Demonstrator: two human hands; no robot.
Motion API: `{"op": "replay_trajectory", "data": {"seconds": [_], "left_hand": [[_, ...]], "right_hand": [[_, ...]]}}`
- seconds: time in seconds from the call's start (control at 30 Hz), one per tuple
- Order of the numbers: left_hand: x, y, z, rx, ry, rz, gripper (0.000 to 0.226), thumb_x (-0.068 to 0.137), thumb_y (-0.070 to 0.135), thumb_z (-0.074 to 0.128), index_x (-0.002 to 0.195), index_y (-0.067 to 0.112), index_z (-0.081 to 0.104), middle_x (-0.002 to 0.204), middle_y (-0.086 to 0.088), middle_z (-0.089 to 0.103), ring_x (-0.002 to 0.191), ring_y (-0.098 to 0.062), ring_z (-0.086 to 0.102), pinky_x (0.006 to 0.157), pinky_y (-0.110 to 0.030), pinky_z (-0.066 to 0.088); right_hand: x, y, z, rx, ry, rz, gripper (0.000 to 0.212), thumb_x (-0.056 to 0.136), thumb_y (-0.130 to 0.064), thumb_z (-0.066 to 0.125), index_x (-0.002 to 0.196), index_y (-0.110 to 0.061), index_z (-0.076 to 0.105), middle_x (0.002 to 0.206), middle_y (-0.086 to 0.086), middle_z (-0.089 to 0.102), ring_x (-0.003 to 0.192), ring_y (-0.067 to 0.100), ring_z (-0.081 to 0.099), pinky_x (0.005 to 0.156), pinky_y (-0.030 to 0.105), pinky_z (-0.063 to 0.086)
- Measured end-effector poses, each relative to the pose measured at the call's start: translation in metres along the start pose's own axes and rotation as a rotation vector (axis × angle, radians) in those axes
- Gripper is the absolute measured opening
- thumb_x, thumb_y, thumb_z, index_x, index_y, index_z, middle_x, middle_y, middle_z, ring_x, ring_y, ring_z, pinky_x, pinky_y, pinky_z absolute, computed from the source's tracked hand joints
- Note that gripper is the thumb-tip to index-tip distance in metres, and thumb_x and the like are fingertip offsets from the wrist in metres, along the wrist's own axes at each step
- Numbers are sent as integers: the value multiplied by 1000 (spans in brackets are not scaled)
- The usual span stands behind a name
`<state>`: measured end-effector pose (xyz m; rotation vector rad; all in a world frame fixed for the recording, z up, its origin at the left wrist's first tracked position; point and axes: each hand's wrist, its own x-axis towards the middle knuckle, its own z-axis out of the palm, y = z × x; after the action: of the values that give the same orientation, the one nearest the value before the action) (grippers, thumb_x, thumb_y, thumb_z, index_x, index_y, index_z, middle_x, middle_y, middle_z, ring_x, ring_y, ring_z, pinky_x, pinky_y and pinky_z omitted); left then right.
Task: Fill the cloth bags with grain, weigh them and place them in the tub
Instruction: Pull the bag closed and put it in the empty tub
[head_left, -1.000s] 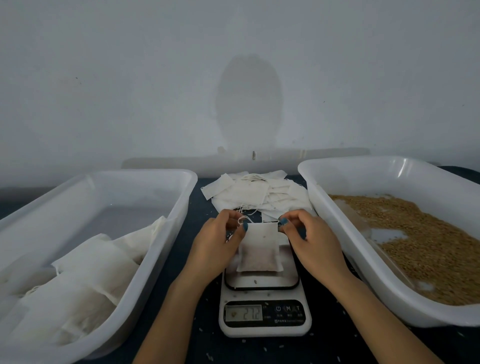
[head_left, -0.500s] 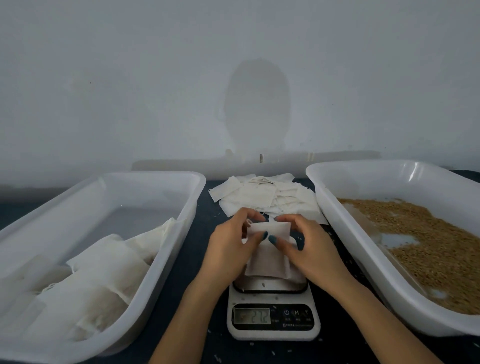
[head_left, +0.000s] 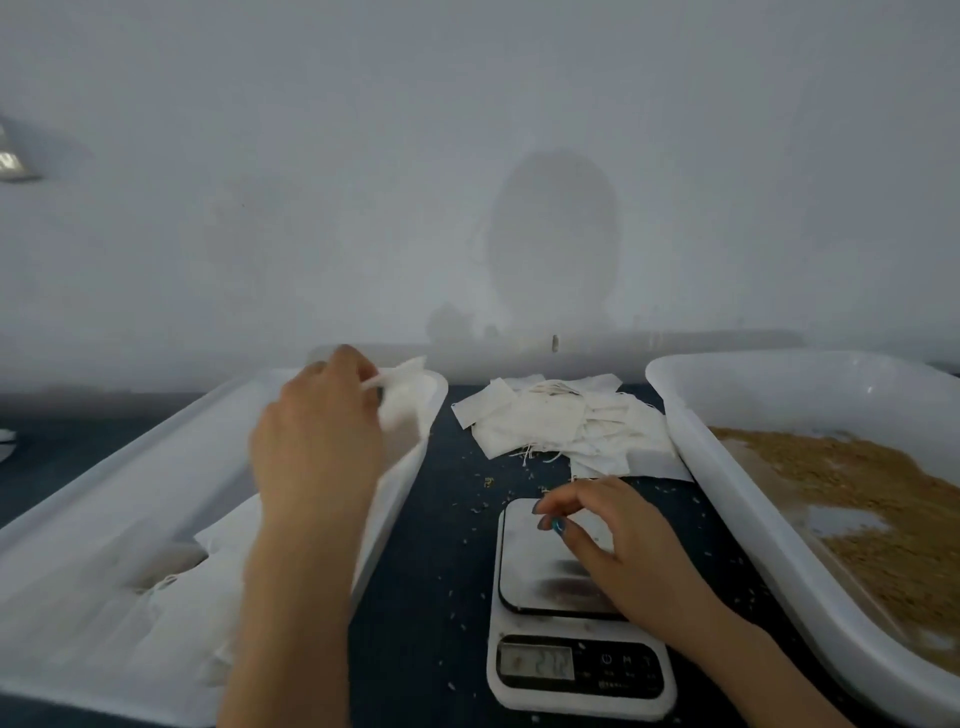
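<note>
Fingers (head_left: 349, 366) of your left hand (head_left: 322, 436) are curled round the top edge of a filled cloth bag (head_left: 404, 402), pinching it so that it hangs below your fingertips. That bag is over the far right corner of the left tub (head_left: 171, 467), near its rim. It is blurred against the white plastic, so you cannot tell whether it touches the wall. Lower in the same tub, towards you, lie other filled bags (head_left: 156, 618), heaped together. Your right hand (head_left: 618, 545) is over the steel weighing plate (head_left: 524, 556) of the kitchen scale (head_left: 576, 691). Its fingers are loosely bent with the thumb near the forefinger, and nothing shows between them. The heel of that hand covers the plate's right side, and the rest of the plate is bare. The display (head_left: 537, 662) is lit, but its digits are too smeared to read with certainty. Beyond the scale, between the two tubs, sits a pile of empty cloth bags (head_left: 566, 421) with loose drawstrings trailing from its near edge. On your right, the right tub (head_left: 675, 415) holds brown grain (head_left: 857, 499), with a patch of bare floor showing through it. Stray grains (head_left: 483, 506) are scattered on the dark tabletop (head_left: 441, 571) around the scale.
</note>
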<state>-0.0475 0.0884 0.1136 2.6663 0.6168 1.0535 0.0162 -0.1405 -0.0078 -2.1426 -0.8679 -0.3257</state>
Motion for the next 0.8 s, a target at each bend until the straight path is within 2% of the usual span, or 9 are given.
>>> {"op": "replay_trajectory", "data": {"seconds": [0.1,0.17,0.3,0.33,0.4,0.47,0.53,0.7,0.8], "left_hand": [[17,-19,-9,136,-39,-142,17,95,8,49,109,12,59,86,-10,49,76,-30,42,67,-39,35],[26,-27,-7,209,-113,-217,22,94,4,49,113,9,58,89,-13,51,80,-32,44,69,-39,37],[29,-33,9,382,-452,-257,30,94,7,51,122,12,60,120,-14,59,109,-34,57,81,-37,42],[28,-33,13,433,-540,-249,28,93,10,53,120,13,60,121,-11,58,111,-32,57,81,-35,41],[26,-35,19,498,-641,-211,22,93,12,53,113,16,60,108,-6,57,102,-28,56,79,-33,39],[27,-36,21,528,-668,-177,11,92,12,51,100,18,57,89,-1,49,90,-24,51,77,-33,38],[29,-35,19,552,-683,-158,7,92,13,50,95,19,53,82,2,45,85,-21,49,75,-33,37],[29,-28,18,549,-723,-133,17,94,14,49,105,20,61,90,3,52,82,-18,50,75,-32,37],[20,-13,12,553,-581,-81,18,96,16,47,110,22,57,84,4,45,79,-18,48,73,-31,35]], "right_hand": [[-1,2,-1,-2,-5,10,35,92,-11,62,99,-45,61,99,-30,64,107,0,55,87,7,37],[-1,2,0,0,-9,14,38,91,-9,62,97,-47,60,100,-30,64,107,1,55,86,5,36],[-1,1,0,-17,-23,3,36,91,-8,62,95,-44,64,100,-28,64,107,0,54,88,8,38],[-1,1,0,-17,-25,4,36,91,-8,63,94,-43,65,100,-27,64,107,-1,54,89,10,39],[-2,0,0,-8,-22,8,34,91,-8,63,93,-42,67,100,-27,64,107,-1,54,90,12,41],[-2,0,-1,-5,-16,10,33,91,-8,63,93,-41,68,99,-27,64,107,-2,54,91,13,41],[-2,0,-2,-3,-7,17,33,91,-9,63,93,-41,68,98,-27,64,107,-1,54,91,14,42],[-1,1,-4,-15,29,15,33,91,-9,63,92,-42,67,97,-28,64,107,-2,54,90,12,41],[-1,2,-6,-14,61,31,32,91,-12,64,91,-43,66,98,-29,64,106,-3,54,89,11,40]]}}
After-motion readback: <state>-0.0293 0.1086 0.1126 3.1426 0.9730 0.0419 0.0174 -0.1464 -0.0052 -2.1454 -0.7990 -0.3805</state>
